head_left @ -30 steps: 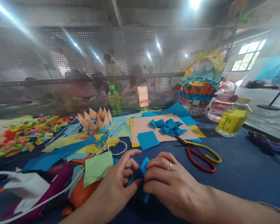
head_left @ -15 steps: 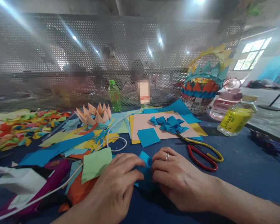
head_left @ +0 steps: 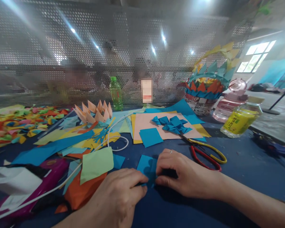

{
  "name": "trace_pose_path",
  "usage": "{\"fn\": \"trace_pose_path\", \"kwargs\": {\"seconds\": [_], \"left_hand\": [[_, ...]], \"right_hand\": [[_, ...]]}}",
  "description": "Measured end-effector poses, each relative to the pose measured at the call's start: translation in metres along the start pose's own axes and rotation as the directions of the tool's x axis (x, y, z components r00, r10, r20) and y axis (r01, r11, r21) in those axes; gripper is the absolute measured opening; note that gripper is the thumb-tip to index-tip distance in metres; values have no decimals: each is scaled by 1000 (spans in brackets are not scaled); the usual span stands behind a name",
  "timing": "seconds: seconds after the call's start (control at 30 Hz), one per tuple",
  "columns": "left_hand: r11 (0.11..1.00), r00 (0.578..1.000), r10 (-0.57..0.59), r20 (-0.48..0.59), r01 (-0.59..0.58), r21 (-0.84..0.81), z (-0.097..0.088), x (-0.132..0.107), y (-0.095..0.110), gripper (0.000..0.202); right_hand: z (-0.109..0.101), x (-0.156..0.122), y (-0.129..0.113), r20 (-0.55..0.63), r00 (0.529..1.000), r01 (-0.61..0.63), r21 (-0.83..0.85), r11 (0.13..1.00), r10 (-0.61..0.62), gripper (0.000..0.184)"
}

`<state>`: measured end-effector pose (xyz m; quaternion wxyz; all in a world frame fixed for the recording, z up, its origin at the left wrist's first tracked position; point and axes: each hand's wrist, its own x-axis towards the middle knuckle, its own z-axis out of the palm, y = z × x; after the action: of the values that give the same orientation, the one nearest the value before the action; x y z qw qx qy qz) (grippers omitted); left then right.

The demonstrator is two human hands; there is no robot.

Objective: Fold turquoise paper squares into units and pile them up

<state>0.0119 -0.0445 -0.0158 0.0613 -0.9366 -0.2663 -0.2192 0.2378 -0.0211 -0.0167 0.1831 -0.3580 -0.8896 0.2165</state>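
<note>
A small blue paper piece point(head_left: 146, 166) lies on the dark blue table point(head_left: 246, 164), pinched at its near edge from both sides. My left hand point(head_left: 120, 196) grips its lower left corner with curled fingers. From the right, my right hand point(head_left: 183, 175), a ring on one finger, pinches the paper with bent fingers. Beyond the hands lie a flat blue square point(head_left: 151, 136) and a cluster of folded blue pieces point(head_left: 173, 124) on a pink sheet point(head_left: 144, 122).
Red and yellow scissors point(head_left: 205, 151) lie just right of my right hand. Coloured paper scraps point(head_left: 61, 142) and a white cord point(head_left: 118, 139) cover the left. A paper basket point(head_left: 205, 91), a yellow jar point(head_left: 240, 122), a pink bottle point(head_left: 229, 101) and a green bottle point(head_left: 115, 93) stand before a perforated metal screen point(head_left: 85, 47).
The blue paper went from being held up between both hands to lying flatter on the table. Both hands have lowered and now pinch its near edge.
</note>
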Motion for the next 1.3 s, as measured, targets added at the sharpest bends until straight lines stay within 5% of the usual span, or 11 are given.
{"fn": "trace_pose_path", "kwargs": {"seconds": [0.2, 0.37, 1.17, 1.3], "left_hand": [[999, 999, -17, 43, 18, -29, 1, -2, 0, 41], [995, 998, -50, -43, 46, -90, -1, -4, 3, 44], [989, 992, -70, 107, 83, -123, 8, -3, -1, 45], [983, 988, -85, 125, 104, -151, 9, -2, -2, 41]], "right_hand": [[17, 5, 0, -113, 978, -175, 26, 984, 177, 14], [21, 8, -3, -143, 961, -233, 41, 972, 237, 14], [19, 7, -5, -136, 946, -289, 53, 956, 293, 12], [17, 4, -3, -109, 935, -328, 85, 941, 337, 24]]}}
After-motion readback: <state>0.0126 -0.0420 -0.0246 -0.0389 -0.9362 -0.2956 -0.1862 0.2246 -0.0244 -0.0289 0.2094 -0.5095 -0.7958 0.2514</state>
